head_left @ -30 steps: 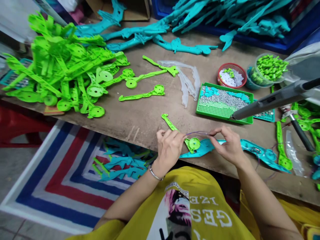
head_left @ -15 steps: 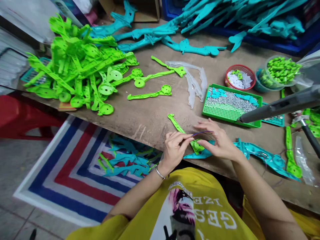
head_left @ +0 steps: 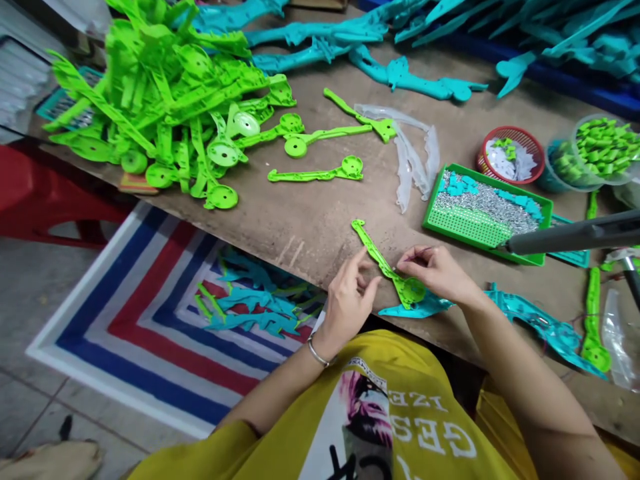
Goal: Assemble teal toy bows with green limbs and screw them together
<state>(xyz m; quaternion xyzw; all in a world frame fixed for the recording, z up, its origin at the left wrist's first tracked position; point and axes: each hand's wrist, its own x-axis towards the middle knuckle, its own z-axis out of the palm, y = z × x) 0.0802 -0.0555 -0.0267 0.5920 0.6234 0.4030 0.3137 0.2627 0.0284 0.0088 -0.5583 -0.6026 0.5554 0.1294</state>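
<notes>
A bright green plastic arm with a round end (head_left: 383, 257) lies at the table's near edge, its round end over a turquoise plastic part (head_left: 540, 327). Just left of it is my left hand (head_left: 349, 293), thumb and fingers apart, with nothing visible between them. My right hand (head_left: 433, 270) is pinched closed over the green arm's right side, beside its round end. A thin dark wire shows at the fingers of that hand; most of it is hidden.
A pile of green parts (head_left: 165, 100) covers the left. Ahead lie clear plastic pieces (head_left: 410, 157) and a green tray (head_left: 465, 227) of small metal pieces. A grey tool (head_left: 575, 233) juts in from the right. Behind are a red basket (head_left: 510, 173) and turquoise parts (head_left: 320, 40).
My left hand has let go of the thin wires and moved down, away from my right hand. My right hand has closed from spread fingers to a pinch. The view has shifted slightly.
</notes>
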